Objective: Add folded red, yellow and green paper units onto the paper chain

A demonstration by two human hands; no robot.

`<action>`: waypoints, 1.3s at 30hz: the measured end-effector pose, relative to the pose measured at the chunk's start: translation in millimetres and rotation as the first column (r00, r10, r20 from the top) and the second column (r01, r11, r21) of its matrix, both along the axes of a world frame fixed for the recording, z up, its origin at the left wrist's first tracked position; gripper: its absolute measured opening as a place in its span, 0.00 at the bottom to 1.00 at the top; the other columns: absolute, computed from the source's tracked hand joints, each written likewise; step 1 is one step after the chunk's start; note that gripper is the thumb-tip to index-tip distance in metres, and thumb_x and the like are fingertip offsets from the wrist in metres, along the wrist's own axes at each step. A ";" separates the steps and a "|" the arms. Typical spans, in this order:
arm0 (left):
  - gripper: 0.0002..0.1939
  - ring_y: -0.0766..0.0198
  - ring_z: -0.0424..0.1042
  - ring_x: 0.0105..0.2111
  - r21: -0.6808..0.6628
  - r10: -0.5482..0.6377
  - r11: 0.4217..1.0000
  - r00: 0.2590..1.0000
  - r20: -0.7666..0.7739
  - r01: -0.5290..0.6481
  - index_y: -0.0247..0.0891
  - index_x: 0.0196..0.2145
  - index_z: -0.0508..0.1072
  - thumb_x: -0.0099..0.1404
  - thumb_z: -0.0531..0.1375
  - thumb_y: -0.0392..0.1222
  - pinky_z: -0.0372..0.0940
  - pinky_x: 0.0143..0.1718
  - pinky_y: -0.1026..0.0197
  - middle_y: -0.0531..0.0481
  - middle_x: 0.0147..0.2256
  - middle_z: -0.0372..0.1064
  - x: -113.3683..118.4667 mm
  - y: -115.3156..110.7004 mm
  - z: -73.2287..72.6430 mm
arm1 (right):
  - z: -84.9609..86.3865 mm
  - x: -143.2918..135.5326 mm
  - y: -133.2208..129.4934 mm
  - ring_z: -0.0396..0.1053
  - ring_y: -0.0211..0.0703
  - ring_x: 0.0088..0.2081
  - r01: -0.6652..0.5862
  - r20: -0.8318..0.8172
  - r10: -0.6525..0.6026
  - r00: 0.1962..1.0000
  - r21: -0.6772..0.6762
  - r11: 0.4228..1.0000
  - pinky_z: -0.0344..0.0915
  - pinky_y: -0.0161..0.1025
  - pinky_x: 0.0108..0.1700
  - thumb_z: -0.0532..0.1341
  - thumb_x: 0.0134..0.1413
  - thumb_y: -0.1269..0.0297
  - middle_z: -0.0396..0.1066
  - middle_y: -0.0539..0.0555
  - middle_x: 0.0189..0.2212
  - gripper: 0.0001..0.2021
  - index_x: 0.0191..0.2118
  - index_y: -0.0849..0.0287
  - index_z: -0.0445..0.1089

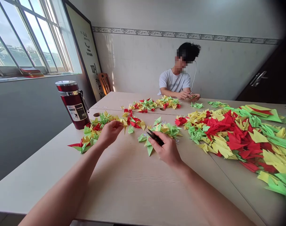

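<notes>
The right hand (pixel 167 150) lies low over the tabletop (pixel 124 179), fingers curled closed around small black snips (pixel 155 137) whose dark blades point toward ten o'clock out of the fist. Touching its knuckles, at about eleven o'clock, is a green folded paper piece (pixel 148 146), and just beyond it a small heap of green and yellow folded papers (pixel 167 128)

The left hand (pixel 110 131) sits at nine o'clock from the right one, well apart from it, fingers pinched together on a yellow folded paper (pixel 122 123) at the edge of a scattered pile of green, yellow and red folded papers (pixel 95 130). That pile runs on toward nine o'clock, ending near a dark red vacuum flask (pixel 73 103) that stands upright on the tabletop at ten o'clock from the left hand

At three o'clock from the right hand spreads a much larger mass of red, yellow and green paper sheets and folds (pixel 241 138), reaching to the frame's right edge. At twelve o'clock, on the far side of the tabletop, lies another row of coloured folded papers (pixel 154 104); behind it sits a person in a white T-shirt (pixel 174 82), both hands together on the tabletop over a small piece. A window (pixel 27 34) fills the wall at ten o'clock, with a framed board (pixel 86 47) leaning beside it
</notes>
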State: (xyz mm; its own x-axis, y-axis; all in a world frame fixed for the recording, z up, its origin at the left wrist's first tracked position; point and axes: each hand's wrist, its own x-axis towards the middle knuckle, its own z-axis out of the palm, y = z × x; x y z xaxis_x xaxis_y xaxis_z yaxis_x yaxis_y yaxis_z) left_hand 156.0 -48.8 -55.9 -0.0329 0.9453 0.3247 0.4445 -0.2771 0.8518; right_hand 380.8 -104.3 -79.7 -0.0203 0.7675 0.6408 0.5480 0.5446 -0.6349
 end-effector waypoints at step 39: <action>0.15 0.70 0.69 0.28 -0.251 -0.242 0.792 0.663 0.708 0.557 0.37 0.30 0.69 0.45 0.69 0.43 0.61 0.34 0.64 0.56 0.28 0.68 37.4 -26.9 -16.7 | -0.5 -5.8 -4.7 0.71 0.44 0.34 -0.092 0.134 0.090 0.987 0.013 0.996 0.67 0.38 0.37 0.56 0.57 0.63 0.75 0.55 0.31 0.11 0.40 0.59 0.74</action>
State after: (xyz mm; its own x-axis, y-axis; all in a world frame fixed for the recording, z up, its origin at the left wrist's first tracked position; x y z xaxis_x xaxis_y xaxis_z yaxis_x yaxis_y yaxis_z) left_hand 193.4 -75.7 -72.6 0.3422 0.9385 -0.0465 -0.2856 0.1511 0.9464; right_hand 375.0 -109.0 -80.1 -0.1753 0.7460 0.6425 0.5744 0.6075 -0.5486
